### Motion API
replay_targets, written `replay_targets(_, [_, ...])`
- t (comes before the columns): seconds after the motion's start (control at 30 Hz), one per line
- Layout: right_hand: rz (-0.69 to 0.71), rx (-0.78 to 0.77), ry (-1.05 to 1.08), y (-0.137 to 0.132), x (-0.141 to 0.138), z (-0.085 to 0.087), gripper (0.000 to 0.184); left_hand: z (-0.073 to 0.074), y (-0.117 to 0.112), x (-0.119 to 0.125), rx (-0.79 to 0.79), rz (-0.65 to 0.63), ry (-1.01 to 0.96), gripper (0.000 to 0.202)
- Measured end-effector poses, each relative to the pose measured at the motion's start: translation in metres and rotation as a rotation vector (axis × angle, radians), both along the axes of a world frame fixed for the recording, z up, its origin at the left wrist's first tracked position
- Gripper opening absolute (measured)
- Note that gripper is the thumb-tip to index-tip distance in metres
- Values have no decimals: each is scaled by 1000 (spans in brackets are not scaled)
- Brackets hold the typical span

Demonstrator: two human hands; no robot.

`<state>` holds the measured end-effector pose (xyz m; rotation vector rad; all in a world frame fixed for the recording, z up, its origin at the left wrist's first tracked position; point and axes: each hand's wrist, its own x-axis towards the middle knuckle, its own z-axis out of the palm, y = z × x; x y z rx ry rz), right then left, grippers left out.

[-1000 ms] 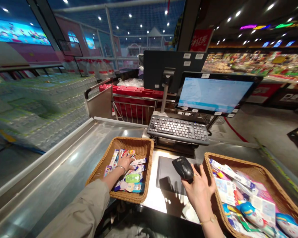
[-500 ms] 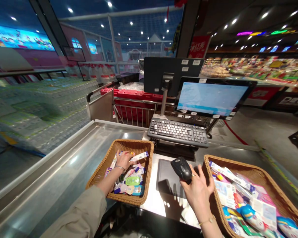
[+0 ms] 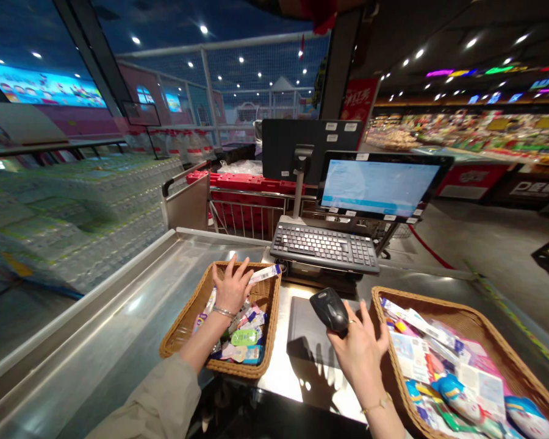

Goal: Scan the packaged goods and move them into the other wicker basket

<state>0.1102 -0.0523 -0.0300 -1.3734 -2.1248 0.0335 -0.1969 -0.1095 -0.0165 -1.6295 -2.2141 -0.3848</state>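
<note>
In the head view, my left hand point(image 3: 232, 291) is over the left wicker basket point(image 3: 165, 349). It grips one end of a slim white package point(image 3: 266, 274) with a dark blue tip, a barcode-like mark facing up. Beneath the hand lie several small colourful packages, a green one point(image 3: 244, 336) among them. My right hand point(image 3: 362, 344) is closed around a black handheld barcode scanner point(image 3: 330, 310), its head pointing up and left toward the left basket. Part of the scanner's grip is hidden by the fingers.
At the right, another wicker basket point(image 3: 480, 311) holds packages and blue-and-white figure-shaped items. Behind the metal counter point(image 3: 132, 299) stand a keyboard point(image 3: 324, 245), a lit screen point(image 3: 379, 186) and a shopping cart point(image 3: 247, 213). A grey pad point(image 3: 297, 326) lies between the baskets.
My left hand has risen from inside the left basket toward its far rim, bringing the slim white package up with it. My right hand still holds the scanner in nearly the same place.
</note>
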Motion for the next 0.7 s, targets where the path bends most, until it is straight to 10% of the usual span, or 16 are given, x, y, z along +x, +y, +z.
replay_targets(0.7, [-41, 48, -24, -7, 18, 16, 25, 9, 54, 97, 152, -244, -1, 30])
